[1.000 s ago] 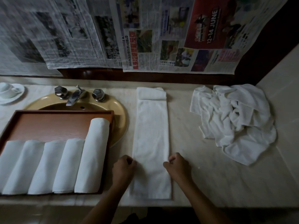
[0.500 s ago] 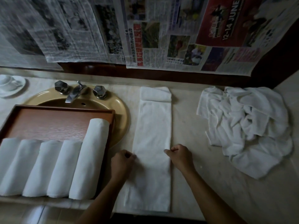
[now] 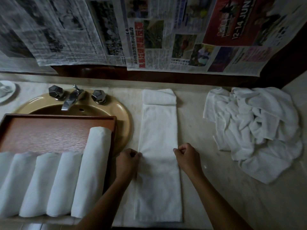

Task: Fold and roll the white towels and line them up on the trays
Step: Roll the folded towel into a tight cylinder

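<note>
A white towel (image 3: pixel 158 130) lies folded into a long narrow strip on the pale counter, its far end turned over into a short flap. My left hand (image 3: pixel 127 161) pinches the strip's left edge about halfway along. My right hand (image 3: pixel 186 156) pinches the right edge opposite it. Several rolled white towels (image 3: pixel 64 183) lie side by side in the brown wooden tray (image 3: pixel 49 130) at the left; the rightmost roll is longer and reaches further back. A heap of loose white towels (image 3: pixel 255 128) sits at the right.
The tray rests over a tan sink (image 3: pixel 123 117) with a chrome tap (image 3: pixel 71 98) and two knobs. A cup on a saucer (image 3: pixel 6 92) stands at the far left. Newspaper sheets (image 3: pixel 149 34) hang on the wall behind. A side wall rises at the far right.
Both hands have slid up the strip's edges away from its near end, staying curled on the edges. The towel lies as before; the view has tilted lower and closer.
</note>
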A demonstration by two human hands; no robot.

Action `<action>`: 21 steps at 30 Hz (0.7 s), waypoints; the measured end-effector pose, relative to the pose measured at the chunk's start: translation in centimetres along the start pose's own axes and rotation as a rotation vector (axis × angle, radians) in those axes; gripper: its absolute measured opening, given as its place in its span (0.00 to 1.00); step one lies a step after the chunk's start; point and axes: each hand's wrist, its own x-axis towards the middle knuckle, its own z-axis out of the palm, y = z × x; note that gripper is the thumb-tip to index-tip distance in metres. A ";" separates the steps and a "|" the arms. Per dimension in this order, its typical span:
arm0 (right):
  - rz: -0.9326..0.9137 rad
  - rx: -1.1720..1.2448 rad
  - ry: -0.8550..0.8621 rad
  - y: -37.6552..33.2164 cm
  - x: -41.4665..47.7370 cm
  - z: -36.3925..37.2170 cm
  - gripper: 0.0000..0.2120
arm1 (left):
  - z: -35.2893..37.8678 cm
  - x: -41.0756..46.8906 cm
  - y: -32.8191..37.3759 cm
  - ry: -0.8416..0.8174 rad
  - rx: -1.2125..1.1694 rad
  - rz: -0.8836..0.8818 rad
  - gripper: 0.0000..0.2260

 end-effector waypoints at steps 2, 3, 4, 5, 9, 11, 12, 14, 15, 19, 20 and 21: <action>0.031 0.063 -0.022 0.2 -0.1 0.2 0.11 | 0.1 -0.1 -0.3 0.012 0.043 0.019 0.05; 0.045 0.093 -0.028 0.2 0.0 0.3 0.13 | 0.2 -0.1 -0.2 0.011 0.053 0.025 0.05; 0.055 0.117 -0.031 0.2 0.1 0.4 0.13 | 0.1 0.0 -0.2 0.007 0.058 0.032 0.05; 0.056 0.134 -0.031 0.2 0.2 0.4 0.14 | 0.1 0.0 -0.2 0.002 0.056 0.034 0.05; 0.026 0.154 0.007 0.1 0.3 0.4 0.16 | 0.0 0.2 -0.1 0.004 0.099 0.066 0.08; -0.020 0.112 0.057 0.3 0.2 0.6 0.18 | 0.2 0.2 -0.3 0.011 0.088 0.087 0.08; -0.079 0.095 0.086 0.4 0.3 0.8 0.18 | 0.3 0.0 -0.4 0.029 0.073 0.108 0.07; -0.319 0.049 0.115 0.3 0.5 1.5 0.16 | 0.5 -0.8 -1.2 0.115 0.111 0.242 0.04; -0.490 -0.016 0.093 0.2 0.6 1.9 0.15 | 0.9 -1.4 -1.7 0.161 0.182 0.374 0.05; -1.062 -0.425 -0.273 -0.5 2.5 3.7 0.22 | 3.9 -6.1 -5.0 0.076 0.360 0.847 0.15; -1.112 -0.515 -0.337 -0.5 3.4 4.2 0.23 | 5.1 -6.9 -6.3 0.037 0.393 0.901 0.18; -1.151 -0.596 -0.352 -0.7 4.4 4.7 0.25 | 6.0 -7.6 -7.5 -0.003 0.432 0.923 0.22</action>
